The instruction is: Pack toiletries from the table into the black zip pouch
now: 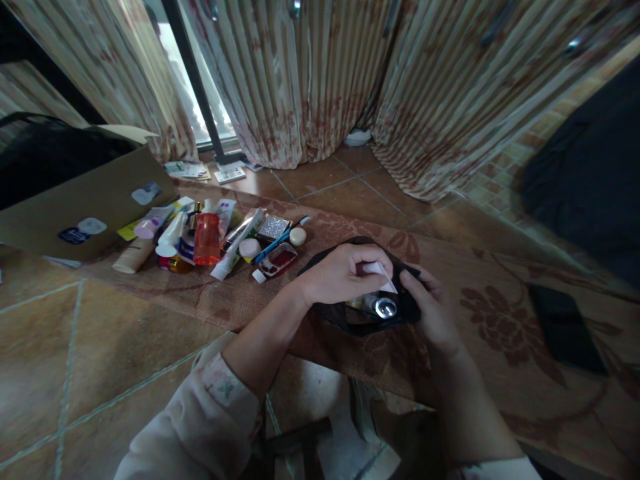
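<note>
A black pouch (351, 317) lies open on a patterned brown mat (490, 313) in the middle of the view. My left hand (340, 272) is over the pouch with its fingers pinched on a small white paper packet (381, 273). My right hand (431, 308) grips the pouch's right edge. Inside the pouch a round silver cap (385, 307) shows beside some small items I cannot make out.
A heap of cosmetics lies to the left on the mat: an orange bottle (207, 239), white tubes (237, 253), a beige tube (131, 256), small round jars (298, 236). A cardboard box (80, 203) stands at far left. A black phone (564, 328) lies at right. Curtains (320, 80) hang behind.
</note>
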A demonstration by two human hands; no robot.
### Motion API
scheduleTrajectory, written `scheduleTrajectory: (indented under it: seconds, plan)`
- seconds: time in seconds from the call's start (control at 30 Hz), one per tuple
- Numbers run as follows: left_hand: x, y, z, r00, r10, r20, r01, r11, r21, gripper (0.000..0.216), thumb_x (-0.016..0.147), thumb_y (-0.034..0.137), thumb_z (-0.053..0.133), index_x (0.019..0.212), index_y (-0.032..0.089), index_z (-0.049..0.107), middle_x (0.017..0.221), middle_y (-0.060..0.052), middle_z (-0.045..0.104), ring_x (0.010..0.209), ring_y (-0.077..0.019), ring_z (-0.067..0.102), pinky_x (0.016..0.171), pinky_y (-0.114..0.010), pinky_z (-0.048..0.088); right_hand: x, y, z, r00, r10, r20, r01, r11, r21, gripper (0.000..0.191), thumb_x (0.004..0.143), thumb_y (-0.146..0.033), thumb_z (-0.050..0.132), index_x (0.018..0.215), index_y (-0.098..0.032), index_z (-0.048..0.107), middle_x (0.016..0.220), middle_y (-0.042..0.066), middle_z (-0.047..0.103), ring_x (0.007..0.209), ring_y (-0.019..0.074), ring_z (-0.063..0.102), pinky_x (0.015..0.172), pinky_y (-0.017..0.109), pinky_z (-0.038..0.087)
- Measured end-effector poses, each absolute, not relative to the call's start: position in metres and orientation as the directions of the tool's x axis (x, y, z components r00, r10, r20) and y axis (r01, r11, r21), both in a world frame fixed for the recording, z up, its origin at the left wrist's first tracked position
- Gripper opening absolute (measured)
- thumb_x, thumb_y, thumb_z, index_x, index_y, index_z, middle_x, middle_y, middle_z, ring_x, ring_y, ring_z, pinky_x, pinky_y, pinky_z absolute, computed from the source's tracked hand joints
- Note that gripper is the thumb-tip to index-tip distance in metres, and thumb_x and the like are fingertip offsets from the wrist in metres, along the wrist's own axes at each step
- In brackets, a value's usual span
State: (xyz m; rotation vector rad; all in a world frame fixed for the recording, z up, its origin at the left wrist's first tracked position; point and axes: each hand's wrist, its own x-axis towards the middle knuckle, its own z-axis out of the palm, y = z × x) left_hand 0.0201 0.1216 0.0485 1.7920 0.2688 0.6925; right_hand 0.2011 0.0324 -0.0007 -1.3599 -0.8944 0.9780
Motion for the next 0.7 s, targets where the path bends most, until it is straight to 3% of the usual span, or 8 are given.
scheduleTrajectory:
  seconds: [0.7]
  plan:
    - [0.0206,0.1198,0.0487,0.808,0.521,0.274,-0.117,-0.315,0.942,0.006,0.078,0.019,0.06,0.082,0.015,0.06,0.078,0.001,0.058,0.07,-0.0086,0.053,0.068,-0.021,0.042,0.2011,0.0318,-0.0005,0.35,0.937,-0.003,0.022,-0.011,-1.0,0.027,0.077,-0.046,0.071,0.095,-0.025,0.071,0.083,-0.001,0.071,0.073,0.0166,0.063,0.064,0.028,0.047]
